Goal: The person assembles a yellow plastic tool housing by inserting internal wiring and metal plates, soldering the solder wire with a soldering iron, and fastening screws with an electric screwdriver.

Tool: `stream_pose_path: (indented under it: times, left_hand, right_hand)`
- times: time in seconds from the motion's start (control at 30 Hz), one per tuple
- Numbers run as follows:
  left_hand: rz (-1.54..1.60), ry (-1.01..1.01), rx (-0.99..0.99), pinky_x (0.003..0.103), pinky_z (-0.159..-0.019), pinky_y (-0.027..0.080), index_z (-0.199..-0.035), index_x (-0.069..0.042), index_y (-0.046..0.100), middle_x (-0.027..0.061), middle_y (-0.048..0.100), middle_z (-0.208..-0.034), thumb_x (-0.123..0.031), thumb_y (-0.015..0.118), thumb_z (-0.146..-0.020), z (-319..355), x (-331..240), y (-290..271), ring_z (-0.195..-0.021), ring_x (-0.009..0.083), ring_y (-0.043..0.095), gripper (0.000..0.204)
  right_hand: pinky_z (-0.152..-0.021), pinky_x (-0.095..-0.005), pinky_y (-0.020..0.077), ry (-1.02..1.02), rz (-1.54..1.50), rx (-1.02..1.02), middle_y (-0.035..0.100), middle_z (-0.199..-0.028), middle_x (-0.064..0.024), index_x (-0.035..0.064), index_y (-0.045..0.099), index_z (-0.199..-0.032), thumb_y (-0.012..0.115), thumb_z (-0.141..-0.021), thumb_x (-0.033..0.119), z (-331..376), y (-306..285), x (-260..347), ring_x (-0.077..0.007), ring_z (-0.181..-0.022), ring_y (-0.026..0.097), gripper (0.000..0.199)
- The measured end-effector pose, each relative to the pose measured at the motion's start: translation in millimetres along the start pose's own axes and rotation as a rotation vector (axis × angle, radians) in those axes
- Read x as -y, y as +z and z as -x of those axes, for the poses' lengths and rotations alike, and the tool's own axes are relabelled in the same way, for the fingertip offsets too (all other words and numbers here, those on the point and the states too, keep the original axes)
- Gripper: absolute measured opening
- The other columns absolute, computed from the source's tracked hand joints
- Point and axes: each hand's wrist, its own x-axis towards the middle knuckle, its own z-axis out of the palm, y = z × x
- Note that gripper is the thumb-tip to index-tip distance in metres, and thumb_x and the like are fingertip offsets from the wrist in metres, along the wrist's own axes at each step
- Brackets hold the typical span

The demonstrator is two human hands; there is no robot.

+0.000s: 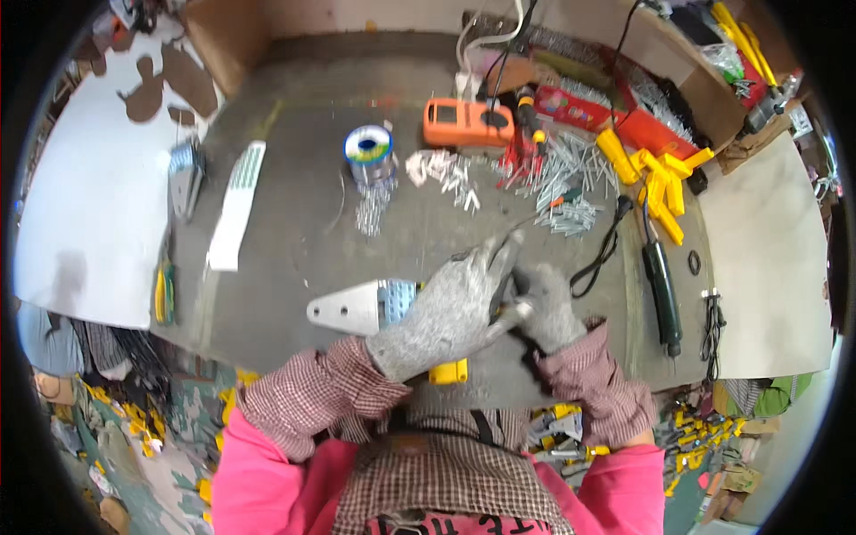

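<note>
Left hand point(443, 312) and right hand point(546, 308), both gloved, meet with fingers curled.

Small part gripped between the gloved left hand point(443, 314) and right hand point(546, 308): mostly covered by the fingers, kind indeterminable. Yellow block point(448, 371) at 6 o'clock of the left hand: largely hidden beneath the wrist. Metal hinge plate point(357, 307) at 9 o'clock: right end concealed. Shelf clutter point(731, 53) at 2 o'clock: blurred, cropped by the rim.
</note>
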Motion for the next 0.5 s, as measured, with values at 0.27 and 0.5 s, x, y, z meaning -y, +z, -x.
stream_pose_path:
  times: [0.27, 0.5]
  left_hand:
    - [-0.266, -0.035, -0.057, 0.043, -0.095, 0.046, -0.105, -0.002, 0.065, 0.0195, 0.065, -0.107, -0.004, 0.058, -0.080, -66.4, 108.9, -24.6, -0.104, 0.0368, 0.061, 0.026]
    - [-0.386, 0.023, 0.093, 0.043, -0.084, 0.053, -0.092, 0.001, 0.066, 0.0220, 0.067, -0.092, -0.008, 0.070, -0.069, -79.8, 123.6, -17.3, -0.090, 0.0367, 0.066, 0.025]
  right_hand:
    - [-0.089, -0.0442, 0.0516, -0.601, 0.280, -0.159, 0.061, -0.116, -0.0192, 0.0013, 0.054, -0.120, 0.051, -0.091, 0.011, -89.2, -3.3, 1.0, -0.0354, -0.100, 0.064, 0.031]
    - [-0.078, -0.0428, 0.0570, -0.434, 0.619, 0.036, 0.061, -0.109, -0.0223, -0.0023, 0.053, -0.114, 0.047, -0.089, 0.006, -99.0, -10.8, 10.4, -0.0346, -0.096, 0.067, 0.027]
